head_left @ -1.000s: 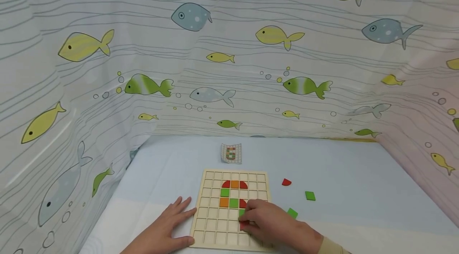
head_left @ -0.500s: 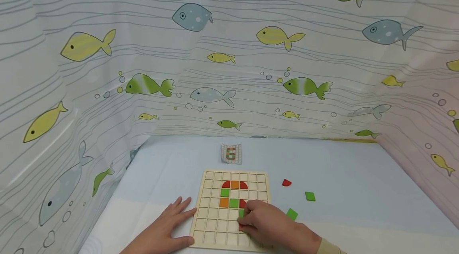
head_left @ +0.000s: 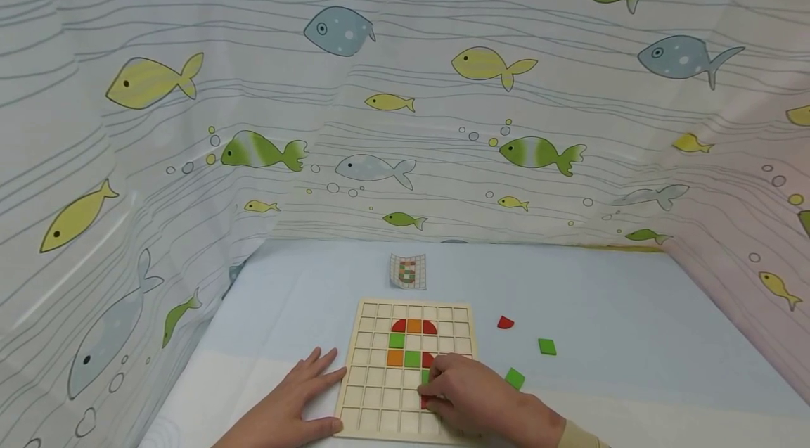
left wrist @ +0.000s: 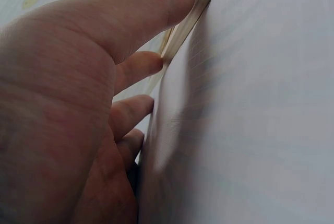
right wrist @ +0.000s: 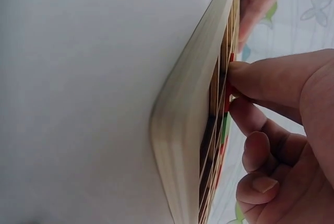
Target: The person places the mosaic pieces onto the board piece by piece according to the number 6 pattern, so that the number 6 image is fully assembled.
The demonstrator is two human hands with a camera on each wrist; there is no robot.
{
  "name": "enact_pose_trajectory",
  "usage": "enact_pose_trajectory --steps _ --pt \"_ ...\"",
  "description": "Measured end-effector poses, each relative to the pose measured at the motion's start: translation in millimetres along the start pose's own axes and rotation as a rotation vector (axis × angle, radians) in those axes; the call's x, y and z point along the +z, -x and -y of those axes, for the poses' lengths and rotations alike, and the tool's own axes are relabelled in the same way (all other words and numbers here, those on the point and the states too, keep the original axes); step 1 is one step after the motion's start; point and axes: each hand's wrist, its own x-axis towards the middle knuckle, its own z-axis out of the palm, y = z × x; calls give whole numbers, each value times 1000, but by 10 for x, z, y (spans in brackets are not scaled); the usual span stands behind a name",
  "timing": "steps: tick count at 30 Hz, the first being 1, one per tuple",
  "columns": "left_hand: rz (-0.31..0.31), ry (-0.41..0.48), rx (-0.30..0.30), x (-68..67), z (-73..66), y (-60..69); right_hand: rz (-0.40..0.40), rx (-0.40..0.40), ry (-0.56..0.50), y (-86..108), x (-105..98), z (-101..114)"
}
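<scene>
A wooden grid board (head_left: pixel 375 397) lies on the table with red, orange and green tiles in some of its squares. My right hand (head_left: pixel 474 392) is over the board's right side, thumb and index finger pinching a red tile (right wrist: pixel 228 91) at a square just below a green tile (head_left: pixel 426 376). The fingers hide most of that red tile, so its full outline cannot be seen. At the board's left edge, my left hand (head_left: pixel 287 395) has its fingers spread, and its thumb and index finger touch the rim.
Right of the board lie a red quarter-circle tile (head_left: pixel 505 322), a green square tile (head_left: pixel 547 347) and another green tile (head_left: pixel 515 378) near my right wrist. Behind the board is a small pattern card (head_left: pixel 408 271). A fish-print curtain (head_left: pixel 436 117) surrounds the table.
My right hand has shifted the red tile slightly to the left over its square. The left hand and the loose tiles have stayed in place.
</scene>
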Motion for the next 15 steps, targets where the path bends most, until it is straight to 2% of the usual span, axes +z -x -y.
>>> enact_pose_trajectory --steps 4,9,15 --pt "6 11 -7 -2 -4 -6 -4 4 -9 8 -10 0" --pt "25 45 -23 -2 -4 -7 -38 13 -93 94 -74 -39" --pt "15 33 -13 7 14 -5 -80 95 -158 225 -150 -159"
